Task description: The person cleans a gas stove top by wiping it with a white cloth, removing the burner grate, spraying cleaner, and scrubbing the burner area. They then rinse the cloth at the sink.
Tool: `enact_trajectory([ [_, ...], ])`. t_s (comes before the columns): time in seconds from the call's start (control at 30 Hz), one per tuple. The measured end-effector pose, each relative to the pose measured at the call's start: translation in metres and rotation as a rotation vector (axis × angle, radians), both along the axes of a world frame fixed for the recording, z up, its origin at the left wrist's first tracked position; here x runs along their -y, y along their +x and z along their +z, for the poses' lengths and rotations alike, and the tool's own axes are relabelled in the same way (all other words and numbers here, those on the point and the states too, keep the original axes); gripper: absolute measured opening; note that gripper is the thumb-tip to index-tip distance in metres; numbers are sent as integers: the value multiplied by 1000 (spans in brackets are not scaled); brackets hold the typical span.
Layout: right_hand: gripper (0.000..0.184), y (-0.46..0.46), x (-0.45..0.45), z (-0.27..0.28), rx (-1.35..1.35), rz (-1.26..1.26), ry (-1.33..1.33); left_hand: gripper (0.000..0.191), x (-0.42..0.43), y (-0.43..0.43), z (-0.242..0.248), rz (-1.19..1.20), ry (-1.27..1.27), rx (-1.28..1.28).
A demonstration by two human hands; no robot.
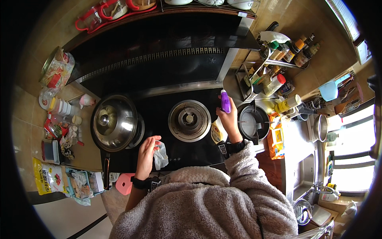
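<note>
My right hand (229, 124) grips a spray bottle by its neck, just below the purple trigger head (226, 103). The bottle's pale body (218, 131) bears a yellow label and is partly hidden by the hand. A crumpled white wipe (161, 155) is held at the fingers of my left hand (146, 156), near the front of the black gas cooktop (176, 149). Between the hands and farther back sits a bare burner (189, 121), its metal ring stained brown. A covered wok (113, 122) stands over the left burner; pale food shows through the lid's glass centre.
Right of the bottle are a black pronged pot support (253, 122) and an orange wipes pack (276, 136). A rack of seasoning bottles (277, 62) stands behind them, with a sink (306, 173) farther right. The wok's handle (106, 170) juts past the front edge. Overhead hangs a range hood (155, 65).
</note>
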State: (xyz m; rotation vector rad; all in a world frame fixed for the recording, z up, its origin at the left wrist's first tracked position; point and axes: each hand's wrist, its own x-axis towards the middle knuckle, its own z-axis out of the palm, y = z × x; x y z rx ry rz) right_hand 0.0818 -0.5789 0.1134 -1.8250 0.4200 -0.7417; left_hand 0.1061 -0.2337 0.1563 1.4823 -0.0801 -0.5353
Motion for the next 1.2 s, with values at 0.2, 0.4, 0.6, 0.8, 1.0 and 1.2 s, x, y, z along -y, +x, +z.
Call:
enact_trajectory([
  [0.2,43,6,17,-4,18,0,190,32,4,1,1,-53,28,15],
  [0.4,34,10,29,17,94,-62,115,35,8,-1,1,-93,42,38],
  [0.6,32,12,38,34,19,-68,135,33,7,-1,3,-98,41,39],
  [0.8,38,17,30,40,43,-17,147,31,4,-2,6,-96,31,20],
  [1.0,30,36,1,56,9,131,101,30,-1,-6,7,-95,19,61],
  [1.2,26,62,-23,68,32,110,208,30,-20,-9,11,-90,59,50],
])
